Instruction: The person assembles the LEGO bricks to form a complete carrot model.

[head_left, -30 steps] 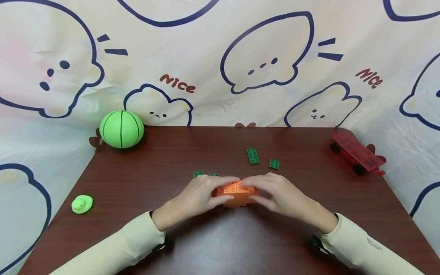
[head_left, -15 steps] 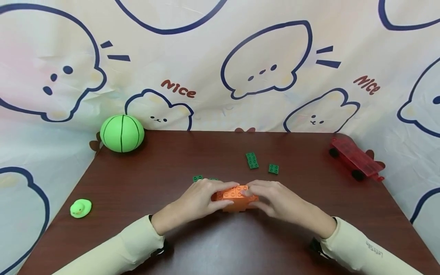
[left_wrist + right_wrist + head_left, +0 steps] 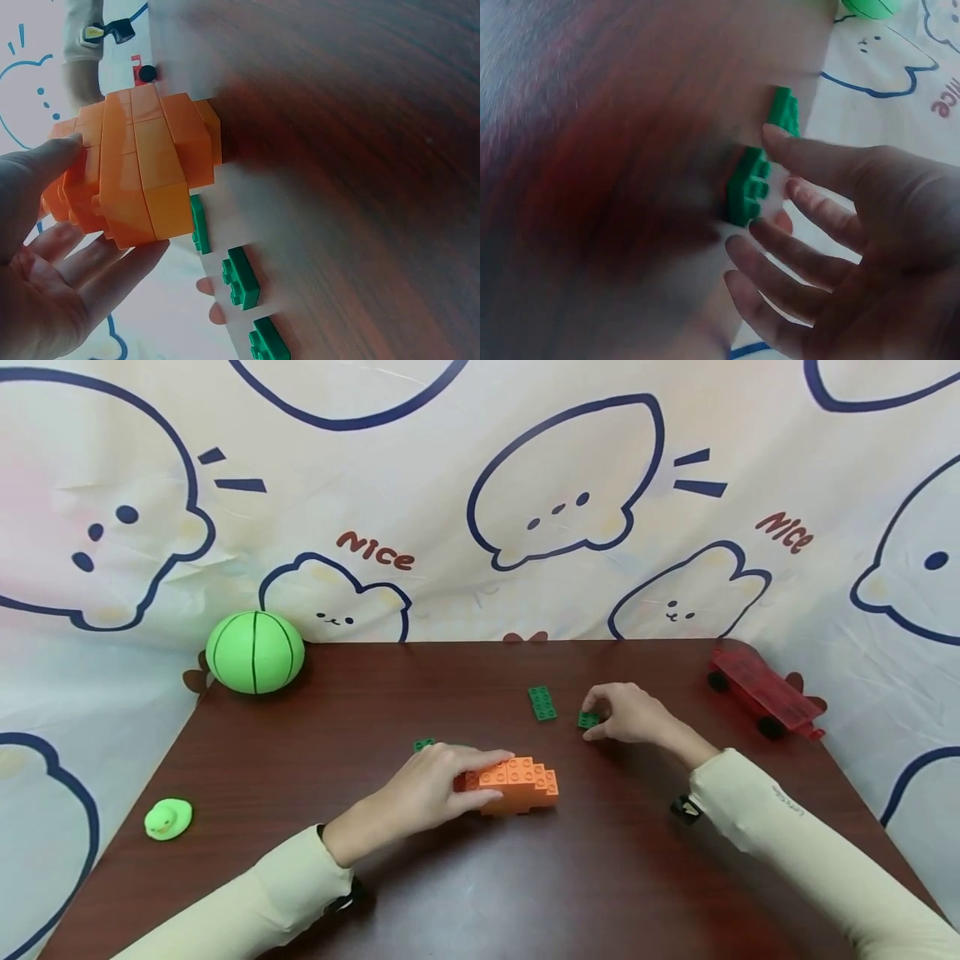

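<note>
My left hand [image 3: 427, 785] grips the left end of an orange block assembly [image 3: 516, 795], thumb on the near side and fingers over the top. Stepped layers of orange bricks [image 3: 139, 169] show in the left wrist view. Farther back on the right, my right hand [image 3: 630, 714] reaches around a small green toy brick [image 3: 587, 720], thumb and fingertips on opposite sides. In the right wrist view the green brick [image 3: 746, 187] lies on the table between the spread thumb and fingers. A longer green brick [image 3: 542, 702] lies to its left.
More green bricks [image 3: 423, 744] lie behind the left hand, partly hidden. A green ball [image 3: 255, 652] stands at the back left corner, a green rubber duck [image 3: 168, 819] at the left edge. A red toy skateboard [image 3: 765, 692] sits at the back right of the brown table [image 3: 480, 902].
My right hand has let go of the orange assembly and moved right and away to the small green brick. The left hand still holds the orange assembly in nearly the same place.
</note>
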{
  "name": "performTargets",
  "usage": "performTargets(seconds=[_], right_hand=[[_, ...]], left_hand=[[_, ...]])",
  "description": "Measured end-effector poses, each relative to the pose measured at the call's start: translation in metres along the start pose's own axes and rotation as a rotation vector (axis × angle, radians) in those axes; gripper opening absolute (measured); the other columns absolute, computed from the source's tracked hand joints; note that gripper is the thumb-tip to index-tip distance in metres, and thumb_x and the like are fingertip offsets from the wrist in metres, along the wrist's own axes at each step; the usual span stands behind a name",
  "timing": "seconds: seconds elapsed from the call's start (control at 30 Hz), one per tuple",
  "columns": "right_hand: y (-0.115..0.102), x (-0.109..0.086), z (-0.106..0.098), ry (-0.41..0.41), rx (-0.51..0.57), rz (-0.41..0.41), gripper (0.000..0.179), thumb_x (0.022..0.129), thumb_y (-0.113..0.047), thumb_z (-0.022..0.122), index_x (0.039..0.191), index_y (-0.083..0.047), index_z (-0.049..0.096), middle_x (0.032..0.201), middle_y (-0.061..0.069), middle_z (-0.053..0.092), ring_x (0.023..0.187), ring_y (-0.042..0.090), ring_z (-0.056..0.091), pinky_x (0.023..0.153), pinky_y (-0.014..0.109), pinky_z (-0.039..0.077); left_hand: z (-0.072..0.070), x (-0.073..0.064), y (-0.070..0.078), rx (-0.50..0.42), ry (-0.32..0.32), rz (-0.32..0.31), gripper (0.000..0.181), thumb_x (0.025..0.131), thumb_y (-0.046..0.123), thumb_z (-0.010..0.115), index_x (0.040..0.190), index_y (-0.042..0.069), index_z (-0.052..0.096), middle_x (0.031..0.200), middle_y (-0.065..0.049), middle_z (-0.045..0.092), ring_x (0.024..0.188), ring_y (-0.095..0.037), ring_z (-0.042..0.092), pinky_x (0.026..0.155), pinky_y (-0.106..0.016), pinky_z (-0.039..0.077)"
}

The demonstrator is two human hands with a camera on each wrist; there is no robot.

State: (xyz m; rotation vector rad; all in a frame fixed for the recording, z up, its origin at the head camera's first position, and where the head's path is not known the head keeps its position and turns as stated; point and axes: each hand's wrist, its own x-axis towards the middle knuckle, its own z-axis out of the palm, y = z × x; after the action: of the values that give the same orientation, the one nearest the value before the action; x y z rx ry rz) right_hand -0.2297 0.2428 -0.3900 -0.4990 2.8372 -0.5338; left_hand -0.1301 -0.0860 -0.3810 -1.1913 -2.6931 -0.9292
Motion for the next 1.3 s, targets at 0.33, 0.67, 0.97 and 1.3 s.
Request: performTargets(seconds=[0.33, 0.67, 0.97, 1.3], right_hand=[[-0.021, -0.010, 0.002, 0.057, 0.180, -0.235, 0.024, 0.083, -0.012, 0.086, 0.104, -0.014, 0.076, 0.103, 0.002, 0.077, 0.089, 0.016, 0.068, 0.083, 0.038, 0.060], [-0.087, -0.067, -0.001, 0.188, 0.281, -0.699, 0.023, 0.081, -0.008, 0.086, 0.103, -0.015, 0.081, 0.109, 0.001, 0.077, 0.083, 0.005, 0.071, 0.071, 0.024, 0.061], [-0.094, -0.066, 0.004, 0.174, 0.242, -0.702, 0.017, 0.083, -0.006, 0.085, 0.098, -0.010, 0.082, 0.112, 0.008, 0.078, 0.075, 0.009, 0.069, 0.067, 0.019, 0.058], [-0.086, -0.058, 0.023, 0.149, 0.290, -0.686, 0.032, 0.078, -0.016, 0.092, 0.102, -0.014, 0.070, 0.110, -0.001, 0.079, 0.098, 0.010, 0.075, 0.083, 0.029, 0.062]], left_hand=[[-0.003, 0.001, 0.001, -0.004, -0.013, -0.018, 0.046, 0.092, 0.031, 0.079, 0.136, 0.018, 0.069, 0.109, -0.001, 0.080, 0.060, 0.003, 0.050, 0.056, -0.016, 0.038], [-0.002, -0.001, 0.001, -0.025, -0.027, -0.035, 0.046, 0.093, 0.030, 0.078, 0.136, 0.019, 0.068, 0.108, -0.001, 0.080, 0.060, 0.003, 0.051, 0.051, -0.016, 0.034], [-0.003, -0.002, 0.000, -0.037, -0.027, -0.034, 0.046, 0.093, 0.030, 0.078, 0.137, 0.019, 0.068, 0.109, -0.001, 0.080, 0.058, 0.004, 0.047, 0.049, -0.016, 0.032], [-0.002, -0.001, -0.002, -0.030, -0.017, -0.023, 0.046, 0.092, 0.029, 0.079, 0.136, 0.020, 0.069, 0.106, 0.001, 0.080, 0.065, 0.002, 0.054, 0.052, -0.015, 0.035]])
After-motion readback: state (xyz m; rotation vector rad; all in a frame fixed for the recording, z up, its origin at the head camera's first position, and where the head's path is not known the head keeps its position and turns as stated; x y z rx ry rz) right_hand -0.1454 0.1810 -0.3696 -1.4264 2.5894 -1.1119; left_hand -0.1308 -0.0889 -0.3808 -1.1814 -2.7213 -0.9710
